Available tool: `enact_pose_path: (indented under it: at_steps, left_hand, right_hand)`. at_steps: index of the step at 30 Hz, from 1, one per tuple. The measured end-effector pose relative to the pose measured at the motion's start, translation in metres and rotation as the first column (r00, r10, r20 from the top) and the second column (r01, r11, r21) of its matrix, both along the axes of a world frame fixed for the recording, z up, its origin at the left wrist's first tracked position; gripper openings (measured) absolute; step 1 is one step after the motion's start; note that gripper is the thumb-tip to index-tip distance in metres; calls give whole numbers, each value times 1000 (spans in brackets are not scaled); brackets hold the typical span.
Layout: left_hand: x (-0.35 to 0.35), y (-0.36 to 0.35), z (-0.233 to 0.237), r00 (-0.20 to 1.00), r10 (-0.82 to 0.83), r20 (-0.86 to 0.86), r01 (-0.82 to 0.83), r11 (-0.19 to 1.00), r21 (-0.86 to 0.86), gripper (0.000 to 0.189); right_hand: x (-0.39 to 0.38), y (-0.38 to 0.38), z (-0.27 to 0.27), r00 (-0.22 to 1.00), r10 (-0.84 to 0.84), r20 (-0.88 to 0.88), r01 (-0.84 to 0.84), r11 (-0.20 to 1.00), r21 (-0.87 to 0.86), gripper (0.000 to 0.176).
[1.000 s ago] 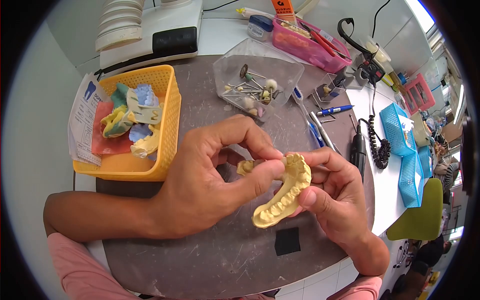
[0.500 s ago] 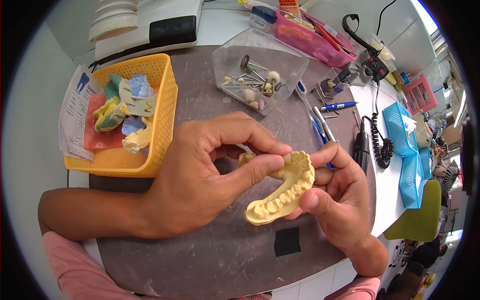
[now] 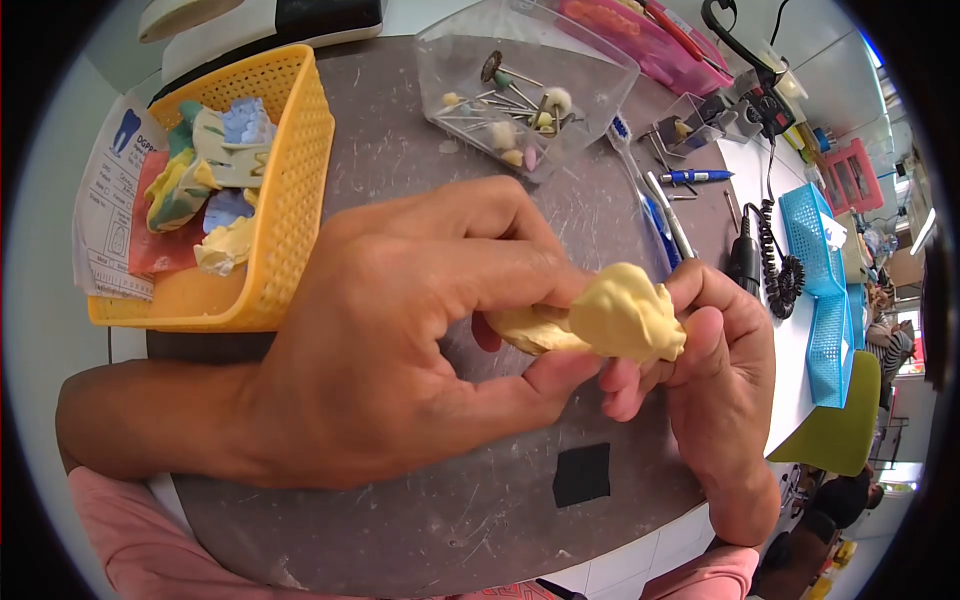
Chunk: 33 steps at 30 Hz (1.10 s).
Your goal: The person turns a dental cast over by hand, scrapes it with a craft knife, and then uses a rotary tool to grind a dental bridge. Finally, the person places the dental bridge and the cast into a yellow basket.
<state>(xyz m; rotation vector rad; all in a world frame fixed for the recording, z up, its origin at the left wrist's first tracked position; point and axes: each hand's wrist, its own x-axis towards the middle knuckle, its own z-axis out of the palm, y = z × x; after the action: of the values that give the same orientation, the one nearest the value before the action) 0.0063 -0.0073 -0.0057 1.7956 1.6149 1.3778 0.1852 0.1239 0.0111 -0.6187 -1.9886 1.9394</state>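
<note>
A pale yellow dental cast is held up between both hands over the grey-brown mat. Its end faces me, so most of the tooth row is hidden. My left hand grips it from the left with thumb and fingers, partly covering the cast. On the right edge, my right hand pinches it between thumb and fingertips. Below the hands a small black square lies flat on the mat.
A yellow basket with impressions and a paper slip stands left. Behind the hands sits a clear tray of rotary burs and polishers. Toothbrush, blue pen and black handpiece lie right. Blue baskets stand farther right.
The cast has been turned from showing its tooth row to showing its end. My left hand has come nearer the camera, and the view has shifted slightly.
</note>
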Motion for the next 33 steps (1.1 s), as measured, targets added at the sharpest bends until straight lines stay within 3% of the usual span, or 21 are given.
enact_pose_path:
  at_steps: [7, 9, 33]
  left_hand:
    - [2, 0, -2, 999, 46, -23, -45, 997, 67, 34]
    - [2, 0, -4, 998, 59, -26, -56, 993, 100, 33]
    - [5, 0, -8, 994, 104, -26, -96, 971, 218, 24]
  right_hand:
    - [2, 2, 0, 998, 58, 2, -58, 998, 18, 49]
    - [3, 0, 0, 998, -4, -57, -2, 995, -103, 39]
    - [2, 0, -1, 999, 3, 41, -2, 999, -37, 47]
